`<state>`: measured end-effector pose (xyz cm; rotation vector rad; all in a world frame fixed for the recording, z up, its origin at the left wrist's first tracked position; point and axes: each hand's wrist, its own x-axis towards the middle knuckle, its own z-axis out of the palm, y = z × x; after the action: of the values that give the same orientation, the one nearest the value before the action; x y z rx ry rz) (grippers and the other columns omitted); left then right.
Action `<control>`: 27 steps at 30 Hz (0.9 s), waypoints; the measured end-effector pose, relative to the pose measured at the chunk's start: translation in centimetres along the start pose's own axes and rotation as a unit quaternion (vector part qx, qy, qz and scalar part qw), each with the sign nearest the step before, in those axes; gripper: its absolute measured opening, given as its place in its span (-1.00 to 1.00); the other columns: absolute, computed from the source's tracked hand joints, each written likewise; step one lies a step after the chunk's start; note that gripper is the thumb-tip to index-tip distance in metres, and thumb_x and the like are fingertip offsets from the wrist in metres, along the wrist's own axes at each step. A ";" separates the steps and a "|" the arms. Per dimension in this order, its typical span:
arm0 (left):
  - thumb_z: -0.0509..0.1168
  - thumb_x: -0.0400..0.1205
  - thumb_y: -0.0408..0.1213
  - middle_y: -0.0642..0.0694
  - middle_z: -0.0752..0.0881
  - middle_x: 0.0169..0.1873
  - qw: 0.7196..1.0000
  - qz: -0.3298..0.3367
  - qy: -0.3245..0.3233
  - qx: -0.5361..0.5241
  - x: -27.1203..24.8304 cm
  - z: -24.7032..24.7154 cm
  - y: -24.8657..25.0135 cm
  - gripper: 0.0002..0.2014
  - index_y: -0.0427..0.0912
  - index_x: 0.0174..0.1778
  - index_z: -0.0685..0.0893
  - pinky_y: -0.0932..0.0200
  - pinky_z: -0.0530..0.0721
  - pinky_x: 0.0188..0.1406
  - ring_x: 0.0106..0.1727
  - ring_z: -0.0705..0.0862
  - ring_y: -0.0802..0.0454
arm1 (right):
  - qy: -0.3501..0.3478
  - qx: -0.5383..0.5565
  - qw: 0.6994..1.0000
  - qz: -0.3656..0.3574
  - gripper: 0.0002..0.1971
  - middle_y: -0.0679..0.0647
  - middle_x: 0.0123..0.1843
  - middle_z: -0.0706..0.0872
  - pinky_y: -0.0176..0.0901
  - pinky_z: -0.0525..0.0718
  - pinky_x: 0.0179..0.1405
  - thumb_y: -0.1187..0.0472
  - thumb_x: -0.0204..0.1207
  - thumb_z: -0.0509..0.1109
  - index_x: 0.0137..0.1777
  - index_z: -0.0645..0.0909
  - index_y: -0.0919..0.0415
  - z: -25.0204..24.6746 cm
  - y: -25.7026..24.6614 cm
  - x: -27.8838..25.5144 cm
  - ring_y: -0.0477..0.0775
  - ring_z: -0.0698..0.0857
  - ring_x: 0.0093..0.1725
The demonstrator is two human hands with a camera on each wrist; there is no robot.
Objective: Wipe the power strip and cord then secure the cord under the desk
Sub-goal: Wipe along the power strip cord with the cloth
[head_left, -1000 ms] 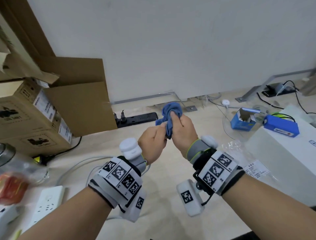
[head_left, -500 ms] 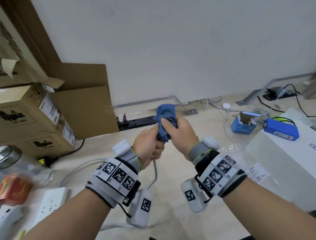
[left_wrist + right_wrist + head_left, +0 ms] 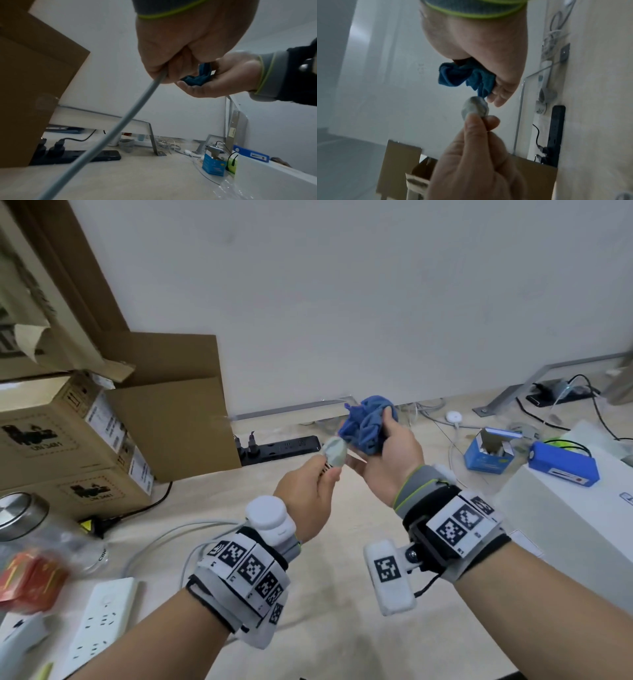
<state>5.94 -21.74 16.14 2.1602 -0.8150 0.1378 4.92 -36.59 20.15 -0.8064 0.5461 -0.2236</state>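
Observation:
My left hand [image 3: 325, 470] grips the grey cord [image 3: 120, 124] just below its pale plug [image 3: 334, 451], which sticks up past my fingers. The cord runs down to loops on the floor [image 3: 164, 539] beside the white power strip [image 3: 102, 621] at the lower left. My right hand [image 3: 383, 440] holds a bunched blue cloth [image 3: 368, 422] a little above and to the right of the plug. In the right wrist view the cloth [image 3: 465, 78] hangs just over the plug [image 3: 475, 108]; whether they touch is unclear.
Stacked cardboard boxes [image 3: 68, 446] stand at the left, with a black power strip [image 3: 281, 448] with plugs in it behind them by the wall. A large white box [image 3: 565, 525], a small blue carton [image 3: 489, 453] and a blue pack [image 3: 561, 467] lie at the right.
The cloth was wrapped round the cord between both hands. Now my right hand has drawn it up and to the right, off the end, and the plug shows above my left hand.

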 end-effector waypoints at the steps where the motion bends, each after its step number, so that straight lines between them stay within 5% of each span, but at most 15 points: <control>1: 0.08 0.66 -0.03 0.05 0.46 -0.54 1.000 -0.012 0.006 0.021 0.2 -0.1 -0.2 -0.70 -0.18 -0.23 0.48 0.05 0.35 -0.45 -0.46 0.48 -0.06 | -0.004 -0.019 1.000 -0.008 -0.55 0.24 0.22 0.73 0.20 0.74 -0.03 -0.07 0.69 0.17 0.35 0.59 0.23 0.1 0.1 -0.4 0.32 0.73 0.14; 4: 0.16 0.66 -0.14 -0.03 0.56 -0.46 0.995 -0.048 -0.011 0.089 0.6 0.0 0.5 -0.84 -0.06 -0.22 0.42 0.10 0.36 -0.41 -0.37 0.55 -0.18 | -0.029 -0.126 0.991 -0.038 -0.71 0.19 -0.05 0.75 0.08 0.74 -0.13 0.01 0.67 0.25 0.14 0.64 0.21 0.7 2.2 -1.4 0.13 0.76 -0.13; 7: 0.14 0.62 -0.26 -0.22 0.71 -0.22 0.978 -0.080 -0.054 0.186 0.8 0.3 1.7 -0.87 -0.16 0.01 0.55 0.08 0.43 -0.31 -0.17 0.66 -0.32 | -0.008 -0.291 0.948 -0.126 -0.63 0.14 -0.01 0.79 0.09 0.70 0.12 -0.14 0.52 0.31 0.11 0.65 0.13 1.1 4.8 -1.8 0.13 0.76 0.02; 11: 0.13 0.62 -0.29 -0.25 0.72 -0.22 0.975 -0.042 -0.039 0.214 1.0 0.1 1.9 -0.84 -0.22 0.00 0.57 0.05 0.47 -0.30 -0.20 0.65 -0.34 | 0.059 -0.360 0.916 -0.167 -0.68 0.10 -0.15 0.72 -0.03 0.63 -0.01 -0.06 0.66 0.19 -0.08 0.62 0.16 1.3 4.0 -1.8 0.16 0.69 -0.08; 15: 0.24 0.58 -0.29 -0.17 0.66 -0.43 0.972 0.002 -0.046 0.231 0.6 -0.1 2.1 -0.91 -0.21 -0.20 0.54 0.09 0.33 -0.47 -0.45 0.60 -0.31 | 0.106 -0.284 0.951 -0.065 -0.63 0.15 -0.23 0.70 0.06 0.68 -0.10 -0.03 0.66 0.13 -0.22 0.58 0.18 1.3 3.9 -0.7 0.20 0.67 -0.16; 19: 0.38 0.46 -0.14 -0.02 0.57 -0.63 0.957 0.052 -0.056 0.279 0.3 -0.1 1.6 -0.77 -0.14 -0.38 0.50 0.25 0.20 -0.66 -0.72 0.46 -0.18 | 0.099 -0.071 0.990 0.077 -0.67 0.29 0.03 0.76 0.11 0.78 -0.15 0.06 0.57 0.27 0.13 0.63 0.31 0.4 3.4 0.4 0.26 0.74 -0.12; 22: 0.20 0.66 -0.17 -0.03 0.66 -0.30 0.938 0.042 -0.085 0.334 0.5 -0.5 1.3 -0.89 -0.13 -0.08 0.52 0.12 0.34 -0.49 -0.44 0.50 -0.20 | 0.056 0.000 0.996 0.073 -0.56 0.34 0.11 0.73 0.08 0.76 -0.08 -0.05 0.64 0.28 0.22 0.62 0.36 0.1 3.4 0.2 0.29 0.73 0.00; 24: 0.05 0.71 -0.23 -0.05 0.66 -0.07 0.921 0.047 -0.112 0.369 0.6 -0.7 1.2 -0.85 -0.12 0.11 0.48 0.05 0.36 -0.35 -0.20 0.59 -0.23 | 0.026 -0.087 0.996 0.016 -0.72 0.29 -0.05 0.75 0.04 0.70 -0.08 0.07 0.62 0.36 0.10 0.66 0.32 0.3 3.6 -0.6 0.25 0.72 -0.07; 27: 0.03 0.73 -0.24 -0.08 0.67 0.03 0.909 0.067 -0.145 0.385 0.6 -0.3 1.6 -0.83 -0.17 0.13 0.48 0.04 0.35 -0.32 -0.04 0.66 -0.23 | 0.048 -0.202 0.976 -0.069 -0.89 0.19 -0.25 0.77 0.04 0.73 -0.13 0.20 0.51 0.48 -0.11 0.68 0.25 0.5 4.2 -1.2 0.13 0.74 -0.29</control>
<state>5.52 -22.59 17.67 2.9095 -1.2284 0.2438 4.18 -32.95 17.81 -1.2367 0.6366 -0.2847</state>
